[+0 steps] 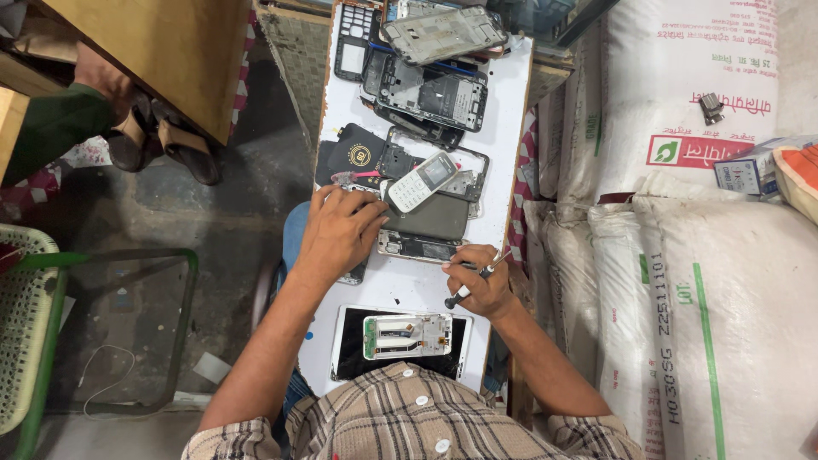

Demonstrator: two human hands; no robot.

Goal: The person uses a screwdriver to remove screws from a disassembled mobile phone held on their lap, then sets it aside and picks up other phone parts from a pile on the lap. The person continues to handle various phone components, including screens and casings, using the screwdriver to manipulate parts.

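Screwdriver (473,283), thin with a dark handle, sits pinched in right hand (484,285); left hand (339,234) presses flat on opened phone (417,247).

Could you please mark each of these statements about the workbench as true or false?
1. The right hand holds a slim screwdriver with a black handle. True.
2. The left hand is lifting the small white keypad phone off the bench. False: it rests flat on the opened dark phone; the white phone lies beside it.
3. A white phone frame lies on a tablet-like panel near the person. True.
4. The long white board worktop holds only one phone. False: many phone parts lie on it.
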